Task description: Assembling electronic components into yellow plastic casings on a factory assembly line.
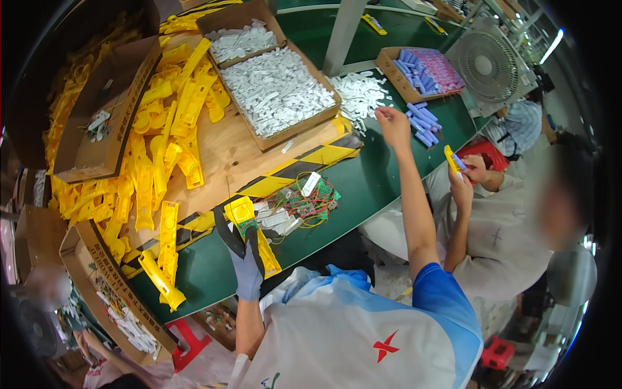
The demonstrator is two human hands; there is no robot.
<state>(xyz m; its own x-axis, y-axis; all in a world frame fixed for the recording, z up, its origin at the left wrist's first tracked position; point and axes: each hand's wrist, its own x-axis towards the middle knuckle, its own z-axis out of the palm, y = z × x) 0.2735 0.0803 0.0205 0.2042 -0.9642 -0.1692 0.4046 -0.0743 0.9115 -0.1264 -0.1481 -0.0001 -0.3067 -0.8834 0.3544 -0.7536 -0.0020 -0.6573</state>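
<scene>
My left hand (245,253), in a grey and black glove, is closed around a yellow plastic housing (267,254) above the green bench. A small green circuit board (247,225) shows at the housing's upper part, by my gloved fingers. Bare and stretched far forward, my right hand (394,129) has its fingertips pinched together beside a loose pile of small white plastic pieces (357,94). Whatever those fingertips hold is too small to make out. Purple cylinders (424,123) lie just right of that hand. Between my hands sits a tangle of wired circuit boards (314,204).
A cardboard box (262,142) full of white pieces stands beyond striped edging (291,170). Yellow housings (184,123) are heaped at left around an open carton (97,152). A co-worker (499,214) at right holds a yellow-and-purple part. A metal post (343,39) rises behind.
</scene>
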